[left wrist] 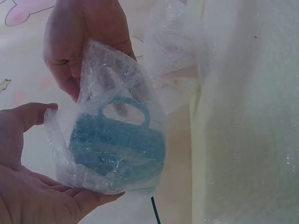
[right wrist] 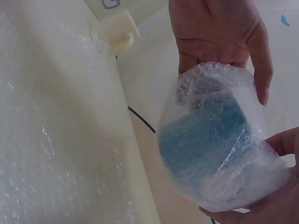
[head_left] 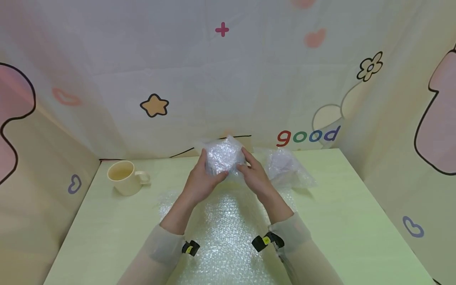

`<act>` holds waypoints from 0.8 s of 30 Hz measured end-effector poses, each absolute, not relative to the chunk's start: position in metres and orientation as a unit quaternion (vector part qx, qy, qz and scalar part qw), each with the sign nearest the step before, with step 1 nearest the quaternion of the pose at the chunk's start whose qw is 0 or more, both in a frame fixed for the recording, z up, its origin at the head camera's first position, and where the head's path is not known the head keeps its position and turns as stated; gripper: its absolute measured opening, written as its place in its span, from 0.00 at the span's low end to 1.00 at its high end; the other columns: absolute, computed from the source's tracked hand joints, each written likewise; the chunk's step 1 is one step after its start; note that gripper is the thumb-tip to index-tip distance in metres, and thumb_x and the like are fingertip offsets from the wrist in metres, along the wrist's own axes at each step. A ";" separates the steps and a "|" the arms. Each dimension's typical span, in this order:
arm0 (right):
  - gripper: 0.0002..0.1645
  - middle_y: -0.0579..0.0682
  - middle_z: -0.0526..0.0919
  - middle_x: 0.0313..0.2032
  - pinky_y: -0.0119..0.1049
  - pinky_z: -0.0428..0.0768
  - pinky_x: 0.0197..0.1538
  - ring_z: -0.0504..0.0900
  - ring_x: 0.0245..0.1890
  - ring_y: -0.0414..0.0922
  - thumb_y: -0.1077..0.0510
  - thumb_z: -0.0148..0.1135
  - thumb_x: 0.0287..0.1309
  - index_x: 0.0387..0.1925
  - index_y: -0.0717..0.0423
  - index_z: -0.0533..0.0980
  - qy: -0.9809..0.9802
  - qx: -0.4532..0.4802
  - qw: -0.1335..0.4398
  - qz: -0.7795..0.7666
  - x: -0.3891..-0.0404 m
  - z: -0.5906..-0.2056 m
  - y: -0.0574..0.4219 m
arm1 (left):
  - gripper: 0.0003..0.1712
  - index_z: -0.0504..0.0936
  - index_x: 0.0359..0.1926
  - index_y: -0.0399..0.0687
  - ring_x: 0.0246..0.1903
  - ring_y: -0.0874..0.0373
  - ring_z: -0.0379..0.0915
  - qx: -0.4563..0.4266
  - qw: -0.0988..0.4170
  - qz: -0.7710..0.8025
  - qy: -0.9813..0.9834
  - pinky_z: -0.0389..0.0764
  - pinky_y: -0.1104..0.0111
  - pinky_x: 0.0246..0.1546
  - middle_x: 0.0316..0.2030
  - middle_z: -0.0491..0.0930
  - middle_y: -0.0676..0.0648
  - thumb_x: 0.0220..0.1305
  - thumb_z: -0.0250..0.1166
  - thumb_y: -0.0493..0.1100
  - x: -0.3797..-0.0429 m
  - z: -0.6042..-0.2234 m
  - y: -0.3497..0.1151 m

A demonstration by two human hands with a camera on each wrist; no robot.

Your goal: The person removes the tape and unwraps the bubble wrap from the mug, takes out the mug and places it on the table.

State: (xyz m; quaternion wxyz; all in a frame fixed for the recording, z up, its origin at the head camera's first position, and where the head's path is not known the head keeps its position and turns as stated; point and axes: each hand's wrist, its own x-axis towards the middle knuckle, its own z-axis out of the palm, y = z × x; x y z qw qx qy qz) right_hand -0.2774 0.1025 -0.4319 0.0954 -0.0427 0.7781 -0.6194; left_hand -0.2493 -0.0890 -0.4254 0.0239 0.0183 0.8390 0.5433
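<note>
A blue mug in bubble wrap (head_left: 224,156) is held up above the far part of the table between both hands. Its handle and blue body show through the wrap (left wrist: 119,144) in the left wrist view. My left hand (head_left: 201,180) grips the bundle's left side, thumb at its lower front. On the other side my right hand (head_left: 257,174) holds it with thumb and fingers. In the right wrist view the bubble-wrapped mug (right wrist: 205,135) sits between the two hands, its wrap bunched at the ends.
A large bubble wrap sheet (head_left: 221,237) covers the table's front middle, beneath my forearms. A cream mug (head_left: 126,180) stands at the back left. Another bubble-wrapped bundle (head_left: 285,166) lies at the back right. Printed curtains (head_left: 199,79) hang behind the table (head_left: 349,221).
</note>
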 end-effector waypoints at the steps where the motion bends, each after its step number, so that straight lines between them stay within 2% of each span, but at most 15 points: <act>1: 0.41 0.54 0.55 0.81 0.60 0.66 0.75 0.65 0.76 0.61 0.54 0.53 0.74 0.82 0.40 0.52 0.781 -0.042 0.096 -0.616 -0.275 -0.431 0.103 | 0.64 0.35 0.84 0.49 0.78 0.38 0.55 0.022 0.025 0.540 0.841 0.69 0.43 0.71 0.81 0.50 0.37 0.65 0.71 0.56 -0.247 -0.424 -0.089; 6: 0.41 0.57 0.59 0.79 0.59 0.71 0.72 0.70 0.73 0.62 0.54 0.55 0.74 0.82 0.43 0.53 0.794 -0.044 0.103 -0.598 -0.262 -0.426 0.109 | 0.67 0.34 0.84 0.50 0.73 0.39 0.65 0.033 0.033 0.514 0.857 0.80 0.45 0.61 0.79 0.57 0.37 0.62 0.73 0.57 -0.233 -0.419 -0.090; 10: 0.40 0.58 0.61 0.77 0.61 0.72 0.70 0.72 0.71 0.62 0.52 0.55 0.74 0.81 0.44 0.55 0.806 -0.044 0.112 -0.579 -0.250 -0.425 0.113 | 0.67 0.36 0.84 0.48 0.70 0.39 0.69 0.037 0.037 0.495 0.867 0.83 0.46 0.56 0.77 0.60 0.36 0.62 0.73 0.59 -0.221 -0.416 -0.089; 20: 0.38 0.61 0.64 0.74 0.62 0.74 0.67 0.74 0.68 0.63 0.50 0.56 0.74 0.79 0.45 0.57 0.827 -0.036 0.121 -0.547 -0.220 -0.427 0.124 | 0.71 0.37 0.84 0.46 0.71 0.40 0.68 0.031 0.064 0.469 0.881 0.80 0.46 0.60 0.78 0.59 0.37 0.58 0.76 0.62 -0.196 -0.419 -0.084; 24: 0.37 0.61 0.66 0.73 0.62 0.76 0.66 0.75 0.67 0.62 0.50 0.58 0.73 0.78 0.45 0.58 0.829 -0.028 0.124 -0.545 -0.211 -0.431 0.126 | 0.73 0.37 0.83 0.45 0.74 0.40 0.65 0.029 0.069 0.459 0.885 0.76 0.44 0.65 0.79 0.57 0.38 0.55 0.77 0.63 -0.188 -0.422 -0.081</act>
